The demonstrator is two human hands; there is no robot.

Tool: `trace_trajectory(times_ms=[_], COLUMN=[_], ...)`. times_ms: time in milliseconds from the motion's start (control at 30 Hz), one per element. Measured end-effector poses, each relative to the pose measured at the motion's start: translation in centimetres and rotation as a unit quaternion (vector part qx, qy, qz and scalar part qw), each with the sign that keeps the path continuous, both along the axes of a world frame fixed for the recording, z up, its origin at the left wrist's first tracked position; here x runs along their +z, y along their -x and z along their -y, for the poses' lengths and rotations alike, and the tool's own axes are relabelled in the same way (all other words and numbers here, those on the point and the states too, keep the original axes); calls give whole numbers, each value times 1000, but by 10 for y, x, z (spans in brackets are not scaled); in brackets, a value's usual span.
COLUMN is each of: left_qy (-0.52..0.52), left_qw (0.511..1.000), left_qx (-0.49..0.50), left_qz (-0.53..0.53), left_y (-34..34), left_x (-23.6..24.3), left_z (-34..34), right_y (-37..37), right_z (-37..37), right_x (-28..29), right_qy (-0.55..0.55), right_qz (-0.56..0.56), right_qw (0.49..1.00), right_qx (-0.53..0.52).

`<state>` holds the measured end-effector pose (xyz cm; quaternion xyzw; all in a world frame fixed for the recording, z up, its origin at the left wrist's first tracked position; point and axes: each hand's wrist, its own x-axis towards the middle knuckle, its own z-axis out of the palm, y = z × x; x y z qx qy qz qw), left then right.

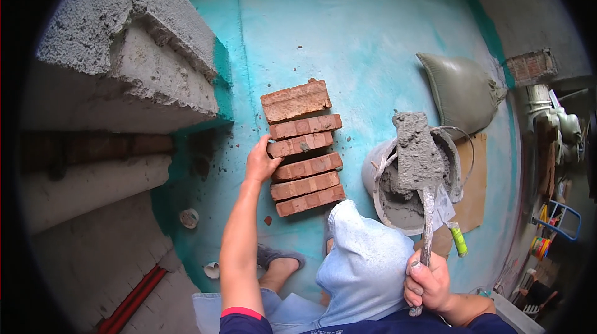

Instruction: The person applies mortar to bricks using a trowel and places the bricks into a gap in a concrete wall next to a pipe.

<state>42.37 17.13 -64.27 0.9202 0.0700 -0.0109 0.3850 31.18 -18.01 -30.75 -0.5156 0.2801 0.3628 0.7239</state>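
Observation:
Several reddish bricks stand and lie in a row on the floor; my left hand (pixel 260 161) closes round the left end of one brick (pixel 303 144) in that row. A flat brick (pixel 297 101) lies at the far end. In my right hand (pixel 428 284) is the handle of a long trowel (pixel 428 225). Its blade is hidden under a thick slab of wet grey mortar (pixel 415 150). Blade and mortar are over a bucket (pixel 380 200) that has more mortar inside. A second tool with a lime-green handle (pixel 459 239) rests by the bucket's near side.
A filled grey-green sack (pixel 460 95) sits behind the bucket, and a tan board (pixel 474 178) lies beside it. On the left rises a rough concrete block (pixel 149 54). Tools, including a blue-framed saw (pixel 563 222), crowd the right edge. Crumbs dot the turquoise floor (pixel 348 42).

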Motion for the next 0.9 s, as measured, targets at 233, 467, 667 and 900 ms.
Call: trace_trajectory(times_ms=[233,467,667,900], left_qy=[-171,-196,-191,-42], left_qw=[984,897,907,962], left_qx=[-51,74,123,190], left_qz=[16,-389,-354,-189], left_y=[24,29,89,170], left_x=[101,147,107,111], left_z=[-42,-99,-98,-104], right_y=[10,15,23,23], right_z=[10,19,32,44], right_x=[-1,-1,-15,-32], right_qy=[13,12,114,188], right_qz=[24,63,159,280], right_qw=[999,998,976,923], right_qx=[17,-7,96,184])
